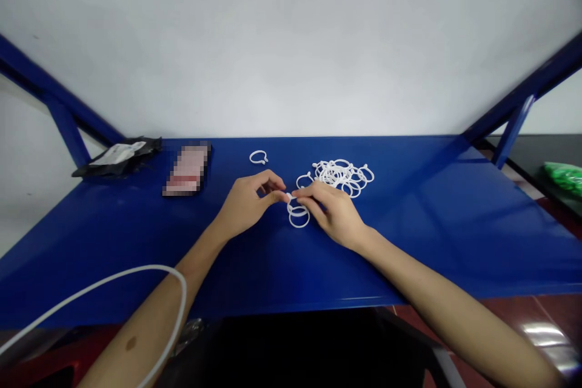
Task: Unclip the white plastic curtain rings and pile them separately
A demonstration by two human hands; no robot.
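Two white plastic rings, an upper ring (297,215) and a lower ring (299,227), overlap between my hands above the blue tabletop. With thumb and fingertips, my left hand (248,203) pinches the upper ring at its small knobbed end. My right hand (336,212) closes its thumb and index finger on the same ring from the other side. Whether the two rings are linked, I cannot tell. Just beyond my right hand lies a loose heap of similar white rings (336,173). A single ring (258,152) with a gap between its knobbed ends rests beyond my left hand.
The blue table (254,279) backs onto a pale wall, with blue frame bars at both sides. A phone (187,170) and a black plastic packet (120,154) lie at the left. A white cable (113,276) loops across my left forearm. Green packaging (564,176) sits far right.
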